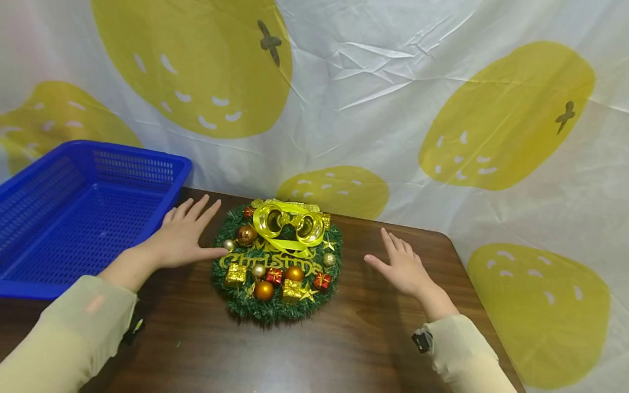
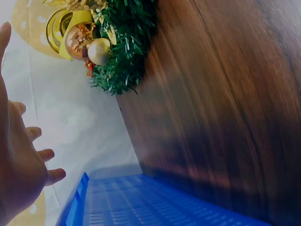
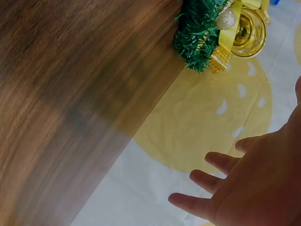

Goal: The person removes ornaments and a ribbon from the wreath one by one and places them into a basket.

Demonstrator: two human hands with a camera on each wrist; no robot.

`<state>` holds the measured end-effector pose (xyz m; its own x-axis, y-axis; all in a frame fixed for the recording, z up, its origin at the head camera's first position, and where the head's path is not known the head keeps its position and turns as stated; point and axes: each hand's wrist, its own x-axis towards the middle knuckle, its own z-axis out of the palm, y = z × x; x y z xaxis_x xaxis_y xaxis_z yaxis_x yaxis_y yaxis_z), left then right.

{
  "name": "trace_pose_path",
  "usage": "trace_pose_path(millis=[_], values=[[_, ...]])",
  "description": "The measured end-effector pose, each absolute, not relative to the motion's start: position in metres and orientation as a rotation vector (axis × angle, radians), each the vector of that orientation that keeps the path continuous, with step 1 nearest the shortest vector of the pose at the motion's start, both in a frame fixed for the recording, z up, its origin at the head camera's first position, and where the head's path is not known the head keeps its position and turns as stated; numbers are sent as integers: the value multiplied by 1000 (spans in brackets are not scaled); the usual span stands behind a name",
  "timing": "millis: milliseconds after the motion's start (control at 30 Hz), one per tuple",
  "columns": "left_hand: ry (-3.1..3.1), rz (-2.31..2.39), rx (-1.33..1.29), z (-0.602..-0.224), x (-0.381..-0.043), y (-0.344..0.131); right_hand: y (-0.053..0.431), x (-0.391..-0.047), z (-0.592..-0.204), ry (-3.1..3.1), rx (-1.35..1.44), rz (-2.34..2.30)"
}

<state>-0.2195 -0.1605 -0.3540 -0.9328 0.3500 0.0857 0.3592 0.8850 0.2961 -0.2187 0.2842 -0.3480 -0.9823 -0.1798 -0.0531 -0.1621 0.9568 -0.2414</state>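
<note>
A green Christmas wreath [image 1: 255, 312] lies on the table, carrying gold bells [image 1: 309, 228], yellow ribbon, baubles [image 1: 263, 291], small gift boxes and gold "Christmas" lettering. To its left my left hand [image 1: 179, 237] is spread with straight fingers, the thumb tip close to the wreath's edge; whether it touches cannot be told in the head view. In the left wrist view that hand [image 2: 21, 165] holds nothing. On the other side my right hand [image 1: 404, 267] hovers apart from the wreath, fingers extended. The right wrist view shows the same hand [image 3: 254, 183] with nothing in it.
A blue plastic basket [image 1: 179, 180] with slotted walls stands at the left, right beside my left hand. Behind the brown wooden table [image 1: 314, 355] hangs a white cloth [image 1: 393, 125] printed with yellow fruit. The table's right edge runs past my right forearm.
</note>
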Motion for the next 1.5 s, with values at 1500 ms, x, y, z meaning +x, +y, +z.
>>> trace_pose_path(millis=[1500], values=[[-2900, -1309, -341, -370, -259, -123, 259, -234, -388, 2000, 228, -1729]])
